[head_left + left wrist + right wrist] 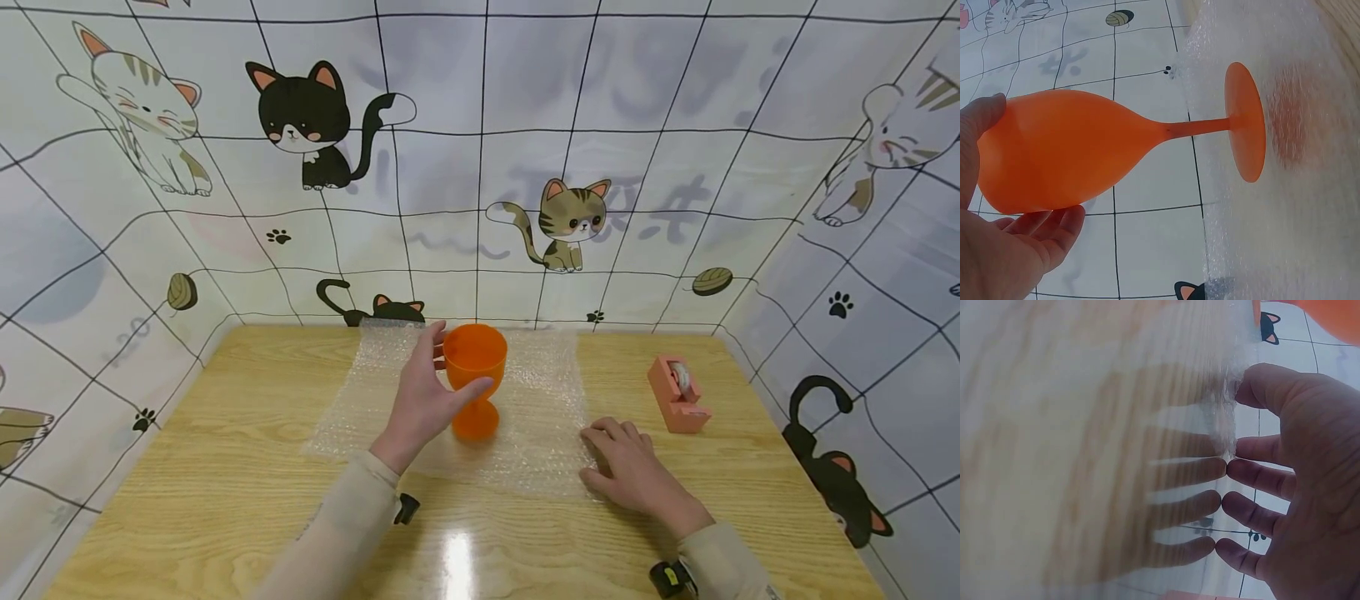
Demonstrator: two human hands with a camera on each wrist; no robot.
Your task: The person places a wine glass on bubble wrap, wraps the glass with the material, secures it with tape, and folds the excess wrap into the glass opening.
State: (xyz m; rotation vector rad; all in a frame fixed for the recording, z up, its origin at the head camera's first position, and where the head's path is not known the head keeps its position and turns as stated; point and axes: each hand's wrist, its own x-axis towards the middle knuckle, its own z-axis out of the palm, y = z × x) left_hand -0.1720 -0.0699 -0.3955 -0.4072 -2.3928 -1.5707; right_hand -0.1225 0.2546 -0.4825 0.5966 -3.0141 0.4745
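Observation:
An orange plastic goblet (476, 358) stands upright in my left hand (427, 400), whose thumb and fingers grip its bowl from either side. In the left wrist view, the goblet's round foot (1246, 122) hangs just above a sheet of clear bubble wrap (1316, 219), which shows a blurred orange reflection of it. My right hand (626, 465) rests at the right edge of that bubble wrap (536, 433). Its fingertips (1238, 465) touch the tabletop, spread apart, with the thumb and index finger right at the sheet's edge.
A pink tape dispenser (677, 396) with a roll of clear tape sits on the right of the wooden table (247, 400). Behind and beside the table hangs a white cloth (450, 183) printed with cats and grid lines.

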